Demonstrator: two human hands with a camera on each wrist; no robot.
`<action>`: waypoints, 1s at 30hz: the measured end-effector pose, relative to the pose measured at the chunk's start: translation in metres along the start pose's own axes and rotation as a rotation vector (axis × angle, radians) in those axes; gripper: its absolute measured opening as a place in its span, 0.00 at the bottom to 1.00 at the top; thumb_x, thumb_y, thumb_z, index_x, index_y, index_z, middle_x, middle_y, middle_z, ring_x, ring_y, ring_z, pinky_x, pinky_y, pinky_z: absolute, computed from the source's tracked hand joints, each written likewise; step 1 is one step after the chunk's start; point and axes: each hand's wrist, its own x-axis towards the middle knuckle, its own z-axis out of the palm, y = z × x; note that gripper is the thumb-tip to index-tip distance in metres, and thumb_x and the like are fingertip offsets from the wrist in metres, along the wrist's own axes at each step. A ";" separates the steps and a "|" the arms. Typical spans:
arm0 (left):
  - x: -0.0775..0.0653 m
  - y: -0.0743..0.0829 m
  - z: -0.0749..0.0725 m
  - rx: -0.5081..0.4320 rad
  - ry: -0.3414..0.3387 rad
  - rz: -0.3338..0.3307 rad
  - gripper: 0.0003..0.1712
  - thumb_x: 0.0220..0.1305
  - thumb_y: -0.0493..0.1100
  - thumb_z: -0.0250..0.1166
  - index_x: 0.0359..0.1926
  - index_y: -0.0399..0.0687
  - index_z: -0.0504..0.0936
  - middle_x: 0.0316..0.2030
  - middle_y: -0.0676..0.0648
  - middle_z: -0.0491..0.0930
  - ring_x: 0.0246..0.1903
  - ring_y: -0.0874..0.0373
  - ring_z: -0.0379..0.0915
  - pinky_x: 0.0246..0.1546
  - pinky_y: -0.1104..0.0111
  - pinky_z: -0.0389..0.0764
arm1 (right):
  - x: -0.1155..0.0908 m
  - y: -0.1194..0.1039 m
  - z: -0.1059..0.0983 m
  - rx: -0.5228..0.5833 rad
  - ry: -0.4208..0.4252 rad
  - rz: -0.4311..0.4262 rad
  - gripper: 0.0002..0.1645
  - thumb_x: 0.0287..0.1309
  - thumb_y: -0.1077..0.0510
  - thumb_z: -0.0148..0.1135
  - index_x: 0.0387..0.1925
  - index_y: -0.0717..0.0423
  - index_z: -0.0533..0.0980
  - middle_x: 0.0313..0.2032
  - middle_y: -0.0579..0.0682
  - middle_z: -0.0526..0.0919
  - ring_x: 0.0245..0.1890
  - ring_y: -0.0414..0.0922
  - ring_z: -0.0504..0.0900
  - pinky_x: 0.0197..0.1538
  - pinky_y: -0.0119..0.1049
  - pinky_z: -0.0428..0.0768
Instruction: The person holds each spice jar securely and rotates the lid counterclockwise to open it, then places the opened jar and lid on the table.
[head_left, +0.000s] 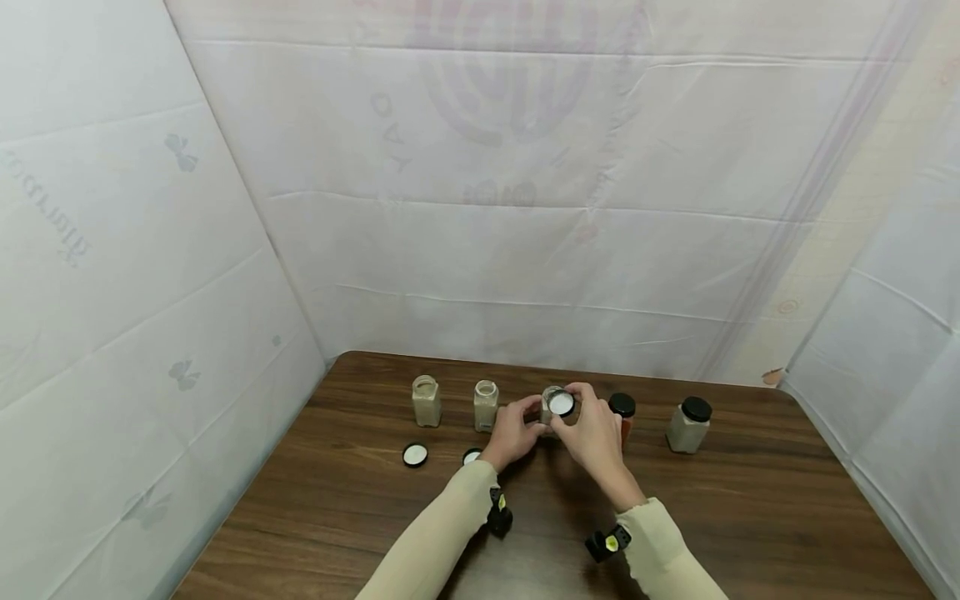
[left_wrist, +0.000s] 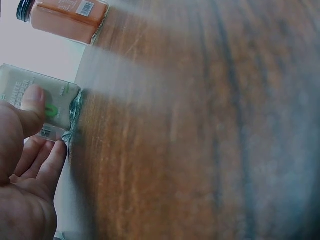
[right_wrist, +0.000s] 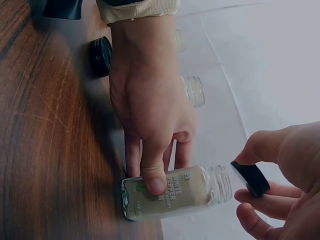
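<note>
My left hand grips a square glass jar labelled white pepper, thumb across its front and fingers behind. The jar stands on the table with its threaded mouth uncovered and pale powder inside. Just off that mouth, my right hand pinches a black screw lid between thumb and fingers. The lid is tilted, and its white lining faces the head camera.
Left of the hands stand two lidless jars of pale powder. Two black lids lie lining-up before them. To the right are a capped orange-red jar and a capped pale jar. White sheeting hangs behind the wooden table.
</note>
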 end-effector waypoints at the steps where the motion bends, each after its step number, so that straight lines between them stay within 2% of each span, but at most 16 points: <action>1: 0.000 0.000 0.000 -0.001 -0.003 -0.002 0.26 0.63 0.36 0.74 0.62 0.46 0.82 0.52 0.46 0.86 0.55 0.55 0.82 0.51 0.73 0.82 | -0.001 0.001 0.000 -0.001 -0.001 0.001 0.30 0.55 0.59 0.74 0.58 0.59 0.75 0.50 0.60 0.87 0.27 0.47 0.70 0.38 0.43 0.60; 8: -0.001 0.001 -0.001 0.018 -0.015 -0.003 0.26 0.63 0.37 0.74 0.62 0.46 0.82 0.51 0.46 0.87 0.55 0.53 0.82 0.52 0.69 0.83 | -0.002 0.005 0.001 0.003 -0.003 0.010 0.29 0.55 0.58 0.75 0.57 0.58 0.74 0.32 0.52 0.85 0.24 0.43 0.69 0.37 0.42 0.58; 12: -0.001 0.001 -0.002 0.045 -0.021 0.004 0.26 0.62 0.39 0.76 0.61 0.47 0.83 0.50 0.46 0.87 0.54 0.54 0.83 0.52 0.67 0.83 | -0.003 0.007 0.000 0.000 0.004 0.006 0.29 0.55 0.57 0.77 0.56 0.59 0.75 0.36 0.55 0.85 0.29 0.48 0.74 0.38 0.43 0.61; 15: -0.001 0.003 -0.003 0.065 -0.021 0.019 0.26 0.60 0.39 0.77 0.60 0.47 0.84 0.49 0.47 0.88 0.53 0.54 0.84 0.51 0.68 0.84 | -0.004 0.007 -0.001 0.001 0.014 -0.003 0.29 0.54 0.57 0.78 0.55 0.59 0.77 0.45 0.59 0.85 0.40 0.55 0.79 0.39 0.45 0.64; 18: 0.000 0.005 -0.004 0.069 -0.024 0.024 0.26 0.60 0.40 0.77 0.59 0.47 0.84 0.49 0.47 0.88 0.52 0.54 0.84 0.51 0.67 0.84 | -0.004 0.007 -0.003 0.002 0.017 -0.007 0.28 0.53 0.57 0.79 0.55 0.59 0.78 0.50 0.60 0.83 0.49 0.59 0.80 0.40 0.47 0.66; 24: 0.001 0.007 -0.004 0.065 -0.025 0.034 0.26 0.60 0.39 0.77 0.60 0.47 0.84 0.50 0.46 0.88 0.53 0.54 0.84 0.53 0.64 0.83 | -0.005 0.008 -0.005 -0.011 0.012 -0.012 0.30 0.52 0.58 0.79 0.56 0.60 0.78 0.51 0.59 0.84 0.48 0.57 0.81 0.40 0.47 0.65; 30: 0.002 0.004 -0.004 0.087 -0.017 0.035 0.27 0.60 0.39 0.77 0.61 0.46 0.83 0.51 0.46 0.87 0.53 0.53 0.84 0.52 0.67 0.83 | -0.007 0.010 -0.005 -0.046 -0.027 -0.025 0.30 0.51 0.57 0.80 0.55 0.59 0.78 0.50 0.56 0.85 0.48 0.56 0.81 0.41 0.49 0.66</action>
